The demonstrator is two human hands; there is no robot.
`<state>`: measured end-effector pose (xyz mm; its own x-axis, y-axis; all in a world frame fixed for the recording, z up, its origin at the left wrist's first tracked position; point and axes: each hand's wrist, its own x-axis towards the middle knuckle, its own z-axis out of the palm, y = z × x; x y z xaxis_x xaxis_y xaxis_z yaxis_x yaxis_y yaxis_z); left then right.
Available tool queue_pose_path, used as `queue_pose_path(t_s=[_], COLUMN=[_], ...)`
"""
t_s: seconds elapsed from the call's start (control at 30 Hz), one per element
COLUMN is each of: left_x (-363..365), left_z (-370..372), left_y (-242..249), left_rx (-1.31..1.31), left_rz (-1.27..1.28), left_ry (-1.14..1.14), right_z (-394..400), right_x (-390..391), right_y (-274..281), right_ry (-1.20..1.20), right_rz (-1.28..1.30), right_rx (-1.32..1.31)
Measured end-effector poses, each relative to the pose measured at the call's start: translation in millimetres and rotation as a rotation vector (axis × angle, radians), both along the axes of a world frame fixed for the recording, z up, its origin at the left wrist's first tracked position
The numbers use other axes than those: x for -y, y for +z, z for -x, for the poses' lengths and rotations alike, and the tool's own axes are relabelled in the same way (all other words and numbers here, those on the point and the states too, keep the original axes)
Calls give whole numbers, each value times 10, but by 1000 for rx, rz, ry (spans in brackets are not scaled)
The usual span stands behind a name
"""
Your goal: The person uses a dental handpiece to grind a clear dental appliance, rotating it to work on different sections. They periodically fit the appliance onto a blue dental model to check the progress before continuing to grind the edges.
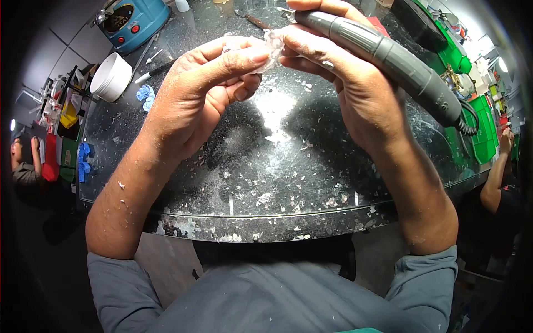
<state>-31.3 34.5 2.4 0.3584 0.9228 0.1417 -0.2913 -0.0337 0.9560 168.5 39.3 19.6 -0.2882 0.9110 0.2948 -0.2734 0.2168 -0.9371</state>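
Note:
My left hand (191,91) pinches a small whitish, translucent piece (272,49) between thumb and fingers, above the dark bench. Its exact kind does not show. My right hand (361,83) is closed around a grey rotary handpiece (383,50), whose thick body slants down to the right to a coiled cord (471,125). The fingers of my right hand also touch the whitish piece, and the handpiece's working tip is hard to make out. Pale dust and shavings stick to both hands and forearms.
Debris litters the black bench (277,183). At the back left stand a blue machine (136,25) and a white tub (111,77), near blue scraps (146,97). A wooden-handled tool (256,21) lies behind my hands. Green bins (484,127) line the right; another person's arm (495,172) shows there.

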Motion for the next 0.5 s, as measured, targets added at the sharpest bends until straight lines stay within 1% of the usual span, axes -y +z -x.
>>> queue_pose_path(t_s=[0.03,0.13,0.23,0.33,0.47,0.5], left_x=[-15,-20,-13,-25,-29,-20], left_z=[18,26,26,36,37,17], left_y=[-7,-14,-36,-33,-27,-21], left_rx=[55,123,91,139,117,143], left_rz=[30,79,78,79,51,35], left_ry=[-79,-118,-72,-89,-74,-23], right_z=[4,30,58,36,10,12], right_x=[22,59,90,28,-40,-45], right_y=[30,92,130,44,-42,-57], right_ry=[-4,-20,-43,-19,-5,-2], right_rz=[20,77,127,81,37,28], right_rx=[-4,-14,-27,-36,-55,-60])
